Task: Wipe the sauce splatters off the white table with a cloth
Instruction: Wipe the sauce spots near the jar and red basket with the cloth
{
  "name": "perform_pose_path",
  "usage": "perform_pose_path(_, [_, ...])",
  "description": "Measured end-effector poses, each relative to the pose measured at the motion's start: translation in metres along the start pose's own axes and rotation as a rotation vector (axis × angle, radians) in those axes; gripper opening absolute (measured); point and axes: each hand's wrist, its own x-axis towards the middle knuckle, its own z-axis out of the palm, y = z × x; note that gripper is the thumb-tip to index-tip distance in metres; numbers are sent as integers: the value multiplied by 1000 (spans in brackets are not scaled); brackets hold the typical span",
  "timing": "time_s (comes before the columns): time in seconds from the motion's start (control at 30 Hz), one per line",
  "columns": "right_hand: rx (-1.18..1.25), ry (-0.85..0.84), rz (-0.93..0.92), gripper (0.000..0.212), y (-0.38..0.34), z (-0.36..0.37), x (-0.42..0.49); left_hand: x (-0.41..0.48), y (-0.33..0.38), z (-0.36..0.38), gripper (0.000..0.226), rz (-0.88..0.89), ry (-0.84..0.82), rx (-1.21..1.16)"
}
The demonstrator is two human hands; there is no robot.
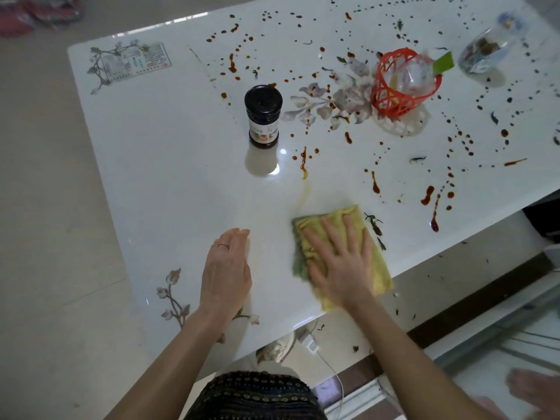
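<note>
On the white table [169,165], my right hand [342,262] flat with fingers spread, pressing the yellow cloth [348,219] near the front edge, my left hand [225,271] flat and holding nothing, red sauce splatters [427,195] beyond the cloth, dark jar [263,115] standing farther back.

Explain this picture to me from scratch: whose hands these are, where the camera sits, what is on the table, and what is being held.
There is no machine here. A person wears a wide-angle camera on the head, so you look down at their own two bare hands. The right hand presses flat on a yellow cloth near the edge of the white table. The left hand rests open on the table, holding nothing. Farther off, red-brown sauce splatters dot the surface. A dark jar stands upright, and an orange basket sits near a clear glass container, which is blurred.
</note>
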Motion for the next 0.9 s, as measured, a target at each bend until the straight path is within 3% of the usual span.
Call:
perform_pose_path(0.1, [24,12,239,62,32,-6,17,1,-3,0,54,3,-10,31])
perform_pose_path(0.2, [44,66,366,61,10,-4,11,-1,-4,0,55,-4,-23,50])
perform_pose_path(0.3, [44,101,173,60,-9,1,-17,-4,-1,0,54,-16,-32,49])
perform_pose_path(0.4, [13,58,-43,61,34,-3,-14,-4,-2,-3,54,-24,-24,46])
perform_pose_path(0.53, [21,35,298,61,74,-7,9,-5,-8,-7,52,-39,-4,43])
perform_pose_path(0.63, [40,65,421,61,45,-5,9,-6,-12,-6,51,-61,1,16])
perform_pose_path(0.8, [51,82,86,57,-35,2,-2,-5,-7,0,52,-59,-10,-7])
perform_pose_path(0.9, [46,56,-46,55,-43,2,35,-1,-2,1,52,-44,-12,12])
